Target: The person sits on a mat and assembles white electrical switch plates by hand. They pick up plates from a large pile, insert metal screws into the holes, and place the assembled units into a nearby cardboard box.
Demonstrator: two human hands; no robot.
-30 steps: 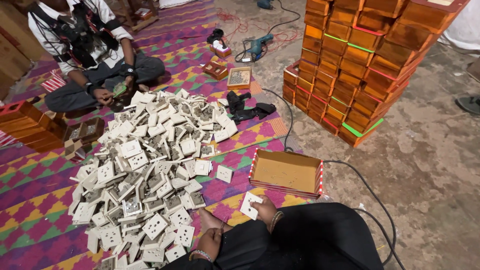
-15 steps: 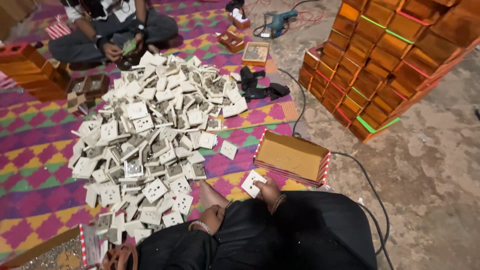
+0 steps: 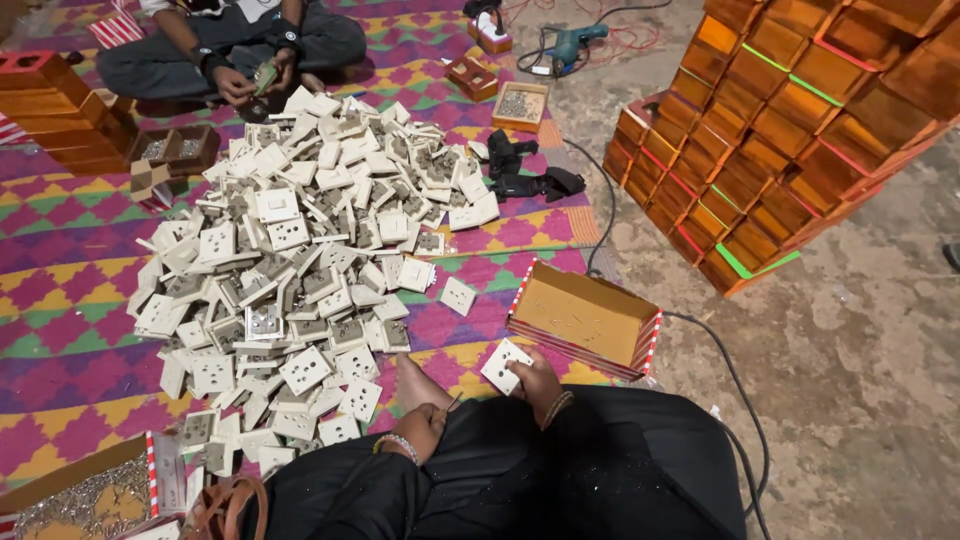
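Observation:
My right hand grips a white square socket plate, holding it just above my black-clothed lap, close to an open cardboard box. My left hand, with a bracelet at the wrist, is closed around a thin tool whose tip points toward the plate. A large heap of similar white socket plates covers the patterned mat in front of me. My bare foot rests at the heap's near edge.
Another person sits across the heap, handling a small green part. Stacked orange boxes rise at the right. A drill, cables, black cloth, a box of screws and small trays lie around.
The view has tilted down and toward the heap. My hands stay in my lap, the right still holding the plate, the left brought closer to it.

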